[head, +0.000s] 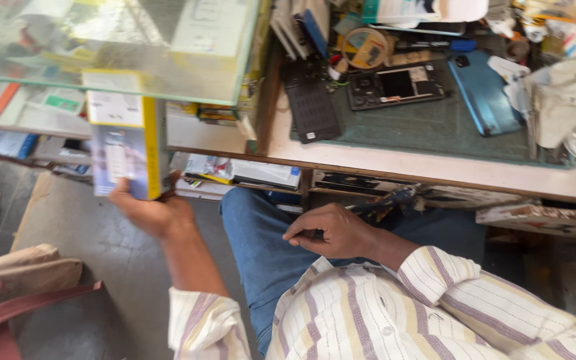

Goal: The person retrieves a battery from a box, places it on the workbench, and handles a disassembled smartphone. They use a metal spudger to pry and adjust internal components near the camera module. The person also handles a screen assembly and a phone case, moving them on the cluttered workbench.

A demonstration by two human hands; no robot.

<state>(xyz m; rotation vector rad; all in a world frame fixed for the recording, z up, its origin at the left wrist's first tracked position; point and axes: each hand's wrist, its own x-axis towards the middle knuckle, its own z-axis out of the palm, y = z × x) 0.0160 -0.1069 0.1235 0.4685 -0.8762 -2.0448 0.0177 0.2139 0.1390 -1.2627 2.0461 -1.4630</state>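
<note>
Left hand [149, 212] grips a box [127, 143] just below the glass counter [188, 80], not yet shelved; right hand [331, 231] rests curled, empty, on the lap.

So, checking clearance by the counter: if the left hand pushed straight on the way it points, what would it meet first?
Probably the shelf under the glass counter; the left hand already grips a yellow-edged box. Depth is unclear.

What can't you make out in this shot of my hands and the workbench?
Head view only:
- Left hand: fingers hidden behind the yellow-edged box it holds.
- Right hand: whatever sits under its fingertips is covered.
- Box print: motion-blurred.
- Glass counter contents: lost in reflections.
- Workbench right end: cut off by the frame edge.
</note>
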